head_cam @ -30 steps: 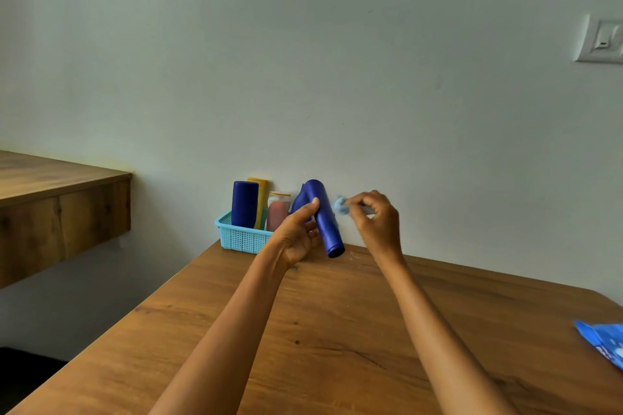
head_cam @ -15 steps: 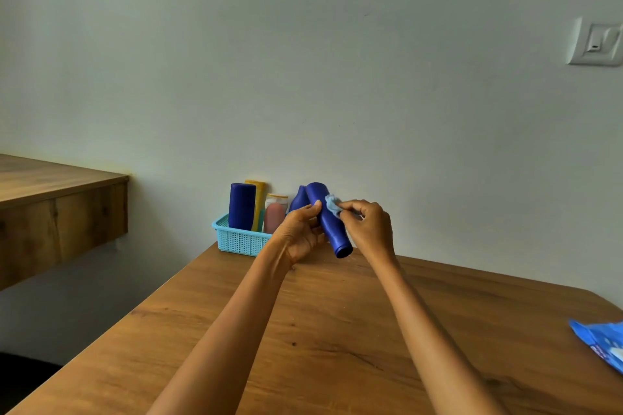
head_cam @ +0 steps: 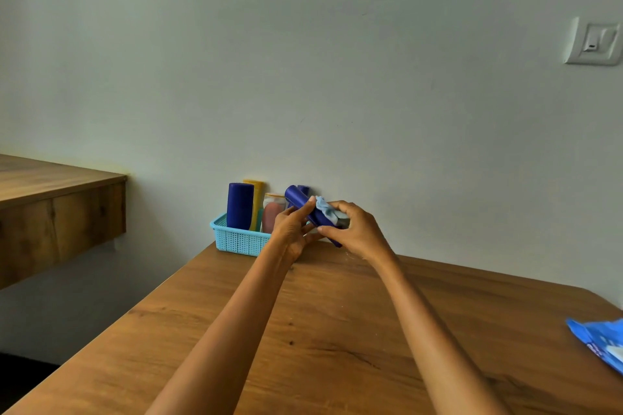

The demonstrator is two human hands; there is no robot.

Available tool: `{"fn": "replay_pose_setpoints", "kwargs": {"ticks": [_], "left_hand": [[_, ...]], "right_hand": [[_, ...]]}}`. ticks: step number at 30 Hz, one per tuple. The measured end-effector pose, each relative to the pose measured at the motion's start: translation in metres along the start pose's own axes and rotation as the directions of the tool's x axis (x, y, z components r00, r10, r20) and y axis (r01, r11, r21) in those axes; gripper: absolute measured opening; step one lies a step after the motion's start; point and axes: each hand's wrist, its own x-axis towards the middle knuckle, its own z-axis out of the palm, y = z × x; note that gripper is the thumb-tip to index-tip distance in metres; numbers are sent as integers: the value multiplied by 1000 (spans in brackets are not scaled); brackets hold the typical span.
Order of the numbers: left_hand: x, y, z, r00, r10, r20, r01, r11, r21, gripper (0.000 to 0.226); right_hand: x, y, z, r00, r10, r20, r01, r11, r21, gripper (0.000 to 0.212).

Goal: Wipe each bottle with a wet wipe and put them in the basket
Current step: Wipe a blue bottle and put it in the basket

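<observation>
Left hand: left hand [head_cam: 292, 233] is raised above the far edge of the table, palm turned to the right, fingers curled round the blue bottle [head_cam: 305, 207], thumb on top of it.
Right hand: right hand [head_cam: 355, 232] is just beside the left one, fingers bent, pressing a wet wipe [head_cam: 325, 207] against the side of the same bottle; the thumb lies under the bottle.
Arms: both forearms are bare and stretched forward from the near edge, coming close together at the hands.
Blue bottle: held tilted in the air between the two hands, upper end toward the wall and to the left, lower end toward the person and to the right; it does not touch the table.
Basket: light blue basket [head_cam: 236, 239] stands at the far left corner of the table, touching or almost touching the wall, just left of the hands.
Bottles in basket: a dark blue bottle [head_cam: 240, 205], a yellow bottle [head_cam: 255, 187] behind it, a pink bottle [head_cam: 271, 216], all upright; another blue one is mostly hidden behind the held bottle.
Wipes pack: blue pack [head_cam: 601, 342] lies at the right edge, cut by the frame.
Surface: brown wooden table [head_cam: 337, 330] with dark grain.
Room: pale wall [head_cam: 303, 77], a white switch [head_cam: 595, 42] high on the right, a wooden shelf [head_cam: 50, 199] on the left.
</observation>
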Motion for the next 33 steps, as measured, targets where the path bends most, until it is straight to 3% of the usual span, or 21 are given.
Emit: {"fn": "replay_pose_setpoints", "kwargs": {"ticks": [2, 5, 7, 9, 12, 17, 20, 22, 24, 27, 30, 33], "left_hand": [[0, 2, -1, 999, 22, 30, -21, 1000, -6, 52], [3, 8, -3, 993, 50, 110, -46, 998, -41, 48], [3, 10, -5, 988, 64, 143, -59, 998, -33, 39], [2, 9, -7, 985, 91, 144, -98, 994, 39, 37], [-3, 5, -10, 979, 144, 142, -156, 985, 76, 47], [-3, 6, -20, 964, 196, 177, -196, 980, -20, 56], [-3, 6, -20, 948, 243, 207, -224, 968, -112, 50], [-3, 7, -19, 951, 225, 211, -205, 972, -113, 53], [-4, 8, -18, 959, 192, 207, -187, 981, -46, 49], [-1, 5, -18, 970, 127, 207, -148, 985, 86, 34], [0, -1, -14, 971, 73, 227, -107, 984, 144, 38], [0, -8, -8, 955, 30, 296, -99, 970, 221, 40]], "right_hand": [[1, 1, 0, 999, 14, -45, -12, 999, 45, 37], [1, 1, -4, 979, 178, -100, -126, 914, 387, 15], [1, 0, -9, 958, 287, -6, -210, 718, 664, 13], [0, -5, -12, 945, 292, 146, -277, 480, 833, 20], [-3, -14, -7, 909, 292, 299, -373, 244, 895, 22], [-7, -13, 2, 867, 285, 408, -453, 114, 884, 31], [-8, -10, 0, 854, 256, 453, -498, 146, 855, 32], [-7, -9, -2, 860, 266, 435, -501, 281, 819, 24], [-4, -6, -4, 892, 348, 289, -432, 465, 773, 12], [2, -2, -11, 875, 484, -26, -310, 600, 737, 9], [6, -3, -12, 892, 398, -215, -205, 778, 594, 15], [10, -8, -3, 923, 293, -247, -148, 867, 476, 33]]}}
